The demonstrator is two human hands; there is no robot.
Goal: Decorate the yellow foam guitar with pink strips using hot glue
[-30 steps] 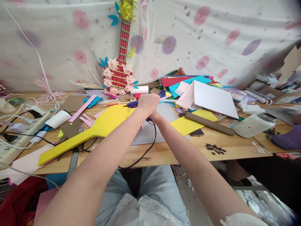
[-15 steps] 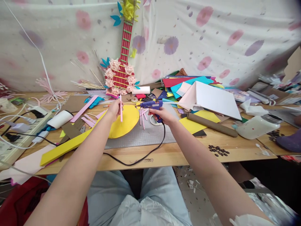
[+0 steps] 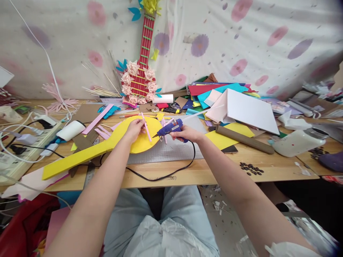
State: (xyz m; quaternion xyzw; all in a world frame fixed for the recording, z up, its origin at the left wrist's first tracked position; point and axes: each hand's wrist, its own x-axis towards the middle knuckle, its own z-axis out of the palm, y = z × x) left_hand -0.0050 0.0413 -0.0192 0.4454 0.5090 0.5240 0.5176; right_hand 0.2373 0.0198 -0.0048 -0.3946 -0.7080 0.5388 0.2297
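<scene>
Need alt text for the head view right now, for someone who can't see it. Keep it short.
The right hand holds a blue glue gun, nozzle aimed at a thin pink strip pinched in the left hand above a yellow guitar-shaped cutout. Both lie over a cluttered wooden table, with a decorated red paper guitar leaning on the floral cloth behind.

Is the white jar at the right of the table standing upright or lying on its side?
On its side. The white jar lies lengthwise on the wooden table, its dark lidded end pointing right rather than up.
</scene>
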